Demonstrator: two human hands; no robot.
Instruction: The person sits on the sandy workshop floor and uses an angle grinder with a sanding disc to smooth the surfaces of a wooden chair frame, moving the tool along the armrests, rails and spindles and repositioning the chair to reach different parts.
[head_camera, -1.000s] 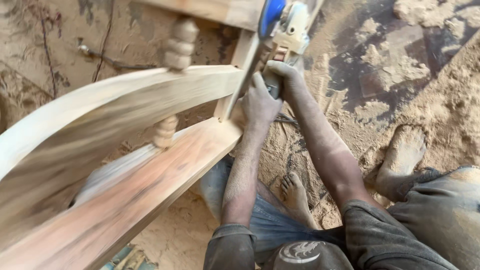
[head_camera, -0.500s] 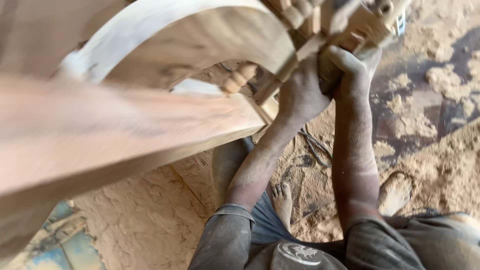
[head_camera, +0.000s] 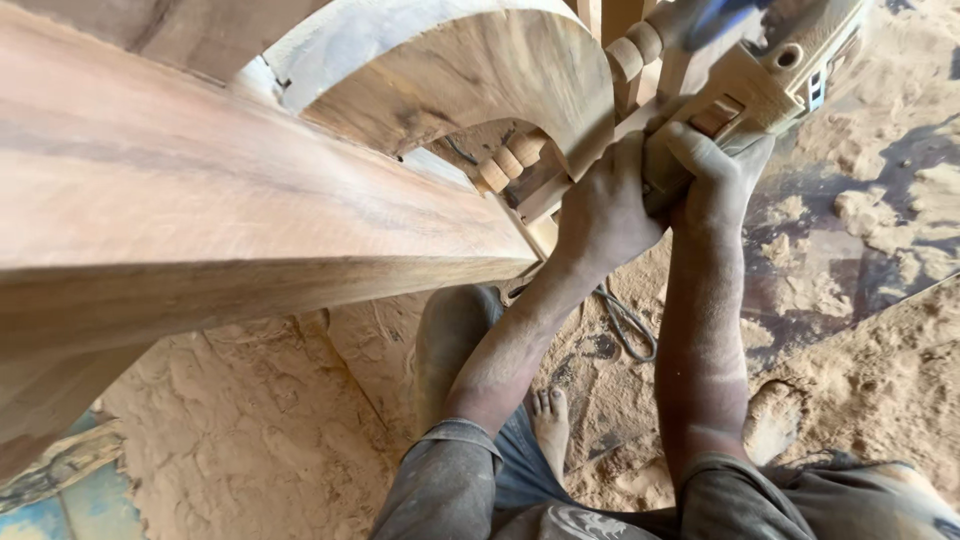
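A large wooden furniture frame (head_camera: 230, 200) with a broad flat rail, a curved arch piece (head_camera: 450, 70) and turned spindles (head_camera: 510, 160) fills the upper left. A dust-coated power tool (head_camera: 770, 70) with a blue top sits against the frame at the upper right. My right hand (head_camera: 715, 165) grips the tool's handle from below. My left hand (head_camera: 605, 210) presses beside it, wrapped on the tool's body where it meets the wood. Both forearms are covered in sawdust.
Sawdust (head_camera: 260, 430) covers the ground below the frame. A dark cord (head_camera: 630, 325) loops on the floor between my arms. My bare feet (head_camera: 550, 425) (head_camera: 775, 420) rest in the dust. A dark wet-looking patch (head_camera: 850, 250) lies at the right.
The view has swung closer to the frame, so the flat rail now fills the left. Both hands stay on the power tool, which sits farther right and higher in view.
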